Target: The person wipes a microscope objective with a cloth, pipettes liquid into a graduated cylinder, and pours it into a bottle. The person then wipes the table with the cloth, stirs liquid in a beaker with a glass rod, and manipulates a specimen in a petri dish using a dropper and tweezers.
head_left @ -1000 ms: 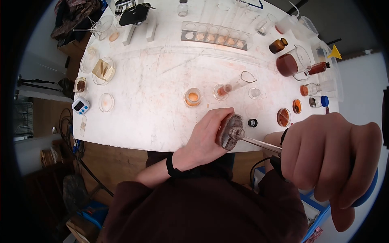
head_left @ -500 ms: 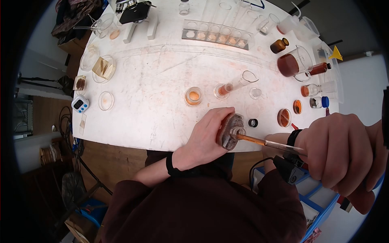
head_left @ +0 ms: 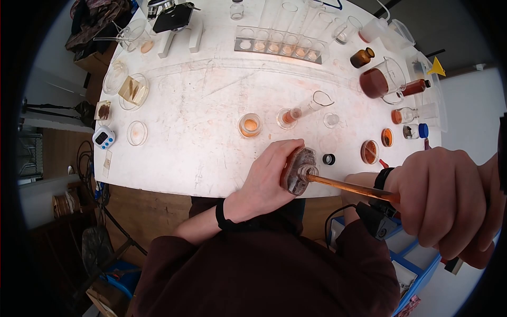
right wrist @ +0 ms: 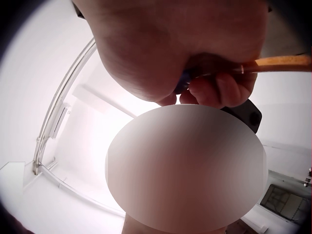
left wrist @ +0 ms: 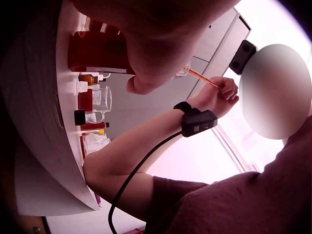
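My left hand (head_left: 261,177) grips a flat-sided bottle (head_left: 289,174) at the table's front edge, its open mouth facing up. In the left wrist view the bottle (left wrist: 97,53) shows dark red liquid. A long glass dropper (head_left: 354,189) has its tip in the bottle's neck, its tube filled with orange liquid. At the right, my right hand (head_left: 443,198) holds the dropper's upper end. The dropper's blue bulb (right wrist: 183,82) shows between the curled fingers in the right wrist view. A black cap (head_left: 328,159) lies beside the bottle.
A small glass jar (head_left: 250,126) with orange contents and a measuring cylinder (head_left: 311,105) stand beyond the left hand. At the right are a beaker (head_left: 376,83) of red liquid and petri dishes (head_left: 369,151). A test tube rack (head_left: 280,46) and a microscope (head_left: 174,21) stand behind.
Orange liquid has risen in the dropper, which looked clear a second ago, then partly filled. The right hand has moved slightly right and its fingers have shifted. The left hand keeps its grip.
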Tool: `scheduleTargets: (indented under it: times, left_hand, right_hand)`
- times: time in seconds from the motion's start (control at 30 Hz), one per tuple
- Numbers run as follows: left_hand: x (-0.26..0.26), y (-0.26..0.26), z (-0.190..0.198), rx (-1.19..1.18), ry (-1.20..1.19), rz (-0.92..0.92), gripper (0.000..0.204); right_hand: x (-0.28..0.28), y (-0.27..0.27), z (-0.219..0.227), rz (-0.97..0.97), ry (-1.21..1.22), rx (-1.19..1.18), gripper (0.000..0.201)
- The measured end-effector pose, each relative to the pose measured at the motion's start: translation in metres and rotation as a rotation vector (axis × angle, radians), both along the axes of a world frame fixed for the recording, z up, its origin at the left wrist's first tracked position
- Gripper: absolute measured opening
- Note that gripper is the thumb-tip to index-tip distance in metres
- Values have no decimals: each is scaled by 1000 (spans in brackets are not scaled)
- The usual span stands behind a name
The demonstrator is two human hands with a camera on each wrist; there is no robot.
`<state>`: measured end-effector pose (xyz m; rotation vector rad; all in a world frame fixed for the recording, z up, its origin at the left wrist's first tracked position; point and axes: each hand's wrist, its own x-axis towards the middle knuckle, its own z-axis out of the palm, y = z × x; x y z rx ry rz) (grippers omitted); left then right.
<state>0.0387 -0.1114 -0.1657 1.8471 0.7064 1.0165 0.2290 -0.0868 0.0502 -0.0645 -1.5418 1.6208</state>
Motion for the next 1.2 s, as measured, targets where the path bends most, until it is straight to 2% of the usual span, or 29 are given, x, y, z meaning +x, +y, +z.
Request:
scheduleTargets:
  times: [0.47,0.57,0.63,0.7,0.73,0.83,1.03,1.13,1.2]
  left_hand:
    - [0,-1,0,-43,-5,-10,77]
    - [0,0,3,-56,-7,-12,76]
    - [0,-1,3,-42,-9,-9,76]
    - [1,0,3,-28,-12,-7,75]
    - [1,0,3,-5,-16,-6,75]
    - [2,0,2,18,-11,-11,75]
    - [4,0,-2,74,-2,6,73]
    - [4,-1,-2,82,-2,10,73]
    - [3,-1,-1,86,7,13,73]
  right_hand:
    - [4,6,0,21,21,-30,34]
    - [41,-27,9,23,21,-37,33]
    - [44,-28,6,23,24,-41,33]
    - [51,-30,1,24,256,72,17]
    - [53,-33,1,23,258,70,17]
    - [60,-46,3,24,496,51,17]
    - [83,-58,16,6,503,71,23]
    - [85,-65,20,47,622,31,24]
    - [82,-66,20,-35,622,29,26]
